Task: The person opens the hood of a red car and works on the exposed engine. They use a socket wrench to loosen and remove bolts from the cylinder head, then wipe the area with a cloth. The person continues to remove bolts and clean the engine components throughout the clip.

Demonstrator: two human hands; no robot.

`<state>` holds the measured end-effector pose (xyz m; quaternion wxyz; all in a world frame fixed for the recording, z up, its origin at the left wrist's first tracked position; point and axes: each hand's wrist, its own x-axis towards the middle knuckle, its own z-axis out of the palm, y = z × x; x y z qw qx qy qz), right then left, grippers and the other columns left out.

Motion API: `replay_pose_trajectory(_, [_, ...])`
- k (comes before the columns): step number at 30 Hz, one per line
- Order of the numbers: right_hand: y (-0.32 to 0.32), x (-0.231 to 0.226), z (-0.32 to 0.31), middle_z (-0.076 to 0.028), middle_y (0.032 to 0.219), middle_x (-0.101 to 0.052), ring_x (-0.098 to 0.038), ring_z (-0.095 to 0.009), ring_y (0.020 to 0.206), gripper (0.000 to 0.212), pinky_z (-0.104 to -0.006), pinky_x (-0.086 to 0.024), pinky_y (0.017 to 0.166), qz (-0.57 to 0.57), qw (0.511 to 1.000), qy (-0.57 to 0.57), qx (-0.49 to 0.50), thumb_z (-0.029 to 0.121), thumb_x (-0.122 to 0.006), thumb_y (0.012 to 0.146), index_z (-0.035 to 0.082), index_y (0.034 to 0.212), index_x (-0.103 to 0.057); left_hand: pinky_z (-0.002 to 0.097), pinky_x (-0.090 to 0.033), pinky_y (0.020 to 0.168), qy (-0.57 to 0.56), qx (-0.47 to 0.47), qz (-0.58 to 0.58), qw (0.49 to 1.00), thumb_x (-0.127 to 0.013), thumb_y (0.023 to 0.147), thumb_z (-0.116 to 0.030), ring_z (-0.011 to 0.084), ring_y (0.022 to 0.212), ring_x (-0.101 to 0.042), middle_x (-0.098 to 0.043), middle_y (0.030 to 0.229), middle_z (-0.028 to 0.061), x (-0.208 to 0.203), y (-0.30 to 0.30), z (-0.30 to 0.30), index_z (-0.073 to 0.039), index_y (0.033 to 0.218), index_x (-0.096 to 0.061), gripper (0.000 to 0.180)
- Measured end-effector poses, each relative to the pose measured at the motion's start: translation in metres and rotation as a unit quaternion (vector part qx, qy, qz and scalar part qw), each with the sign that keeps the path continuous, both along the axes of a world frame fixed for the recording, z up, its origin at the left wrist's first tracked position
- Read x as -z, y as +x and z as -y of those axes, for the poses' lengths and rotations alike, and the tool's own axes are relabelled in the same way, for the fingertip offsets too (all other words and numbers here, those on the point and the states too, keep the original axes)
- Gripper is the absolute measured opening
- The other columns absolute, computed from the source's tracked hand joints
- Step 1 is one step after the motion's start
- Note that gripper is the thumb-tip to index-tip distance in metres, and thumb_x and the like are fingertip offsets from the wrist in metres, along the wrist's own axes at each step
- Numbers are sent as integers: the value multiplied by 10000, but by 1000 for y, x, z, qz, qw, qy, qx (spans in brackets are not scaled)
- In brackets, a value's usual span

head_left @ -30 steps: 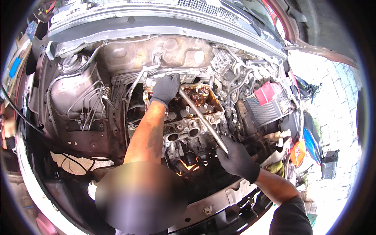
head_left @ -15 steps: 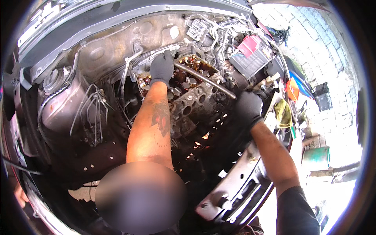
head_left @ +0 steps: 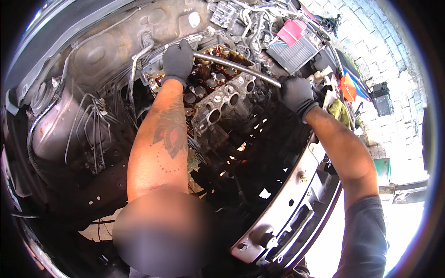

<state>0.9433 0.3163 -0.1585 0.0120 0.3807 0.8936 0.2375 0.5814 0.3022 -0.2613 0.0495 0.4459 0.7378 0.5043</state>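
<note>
Over the opened engine, a long straight metal bar (head_left: 236, 67) lies slantwise, from far left to nearer right. My left hand (head_left: 178, 62), in a dark glove, is closed at the bar's left end, above the oily cylinder head (head_left: 218, 83); what the bar's end sits on is hidden under the glove. At its right end my right hand (head_left: 296, 95), gloved too, is closed around the end of the bar, whose grip is covered by the fingers. Round port openings (head_left: 234, 99) show along the near side of the cylinder head.
A battery (head_left: 296, 51) with a pink-red piece on it stands at the back right. The front crossmember (head_left: 278, 213) runs along the near right, beside a yellow-green cloth (head_left: 339, 111) and an orange piece (head_left: 347, 88). Thin metal lines (head_left: 95, 125) rise at left.
My right hand has moved away from me, swinging the right end of the bar along. My left hand stays at its end. The whole view has shifted slightly.
</note>
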Motion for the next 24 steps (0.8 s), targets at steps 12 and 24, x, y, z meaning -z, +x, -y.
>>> replay_pose_trajectory(12, [3,-5,-28,-156,776,-706,-695,-388,700,171,-520,-546,633,-8,998,-53,-19,264,-670,831,110,905,-681,551,-514,830,-26,28,-155,987,-437,1021,-350,481,918,-668,-703,947,268,-5,0,10,-16,969,-638,394])
replay_pose_trajectory(24, [8,8,-80,-148,798,-692,-689,-386,725,173,-514,-546,646,-43,990,-70,-114,262,-659,831,107,909,-662,556,-493,847,-29,-26,-103,994,-486,1003,-466,524,921,-645,-670,889,339,-2,-7,8,50,893,-722,578])
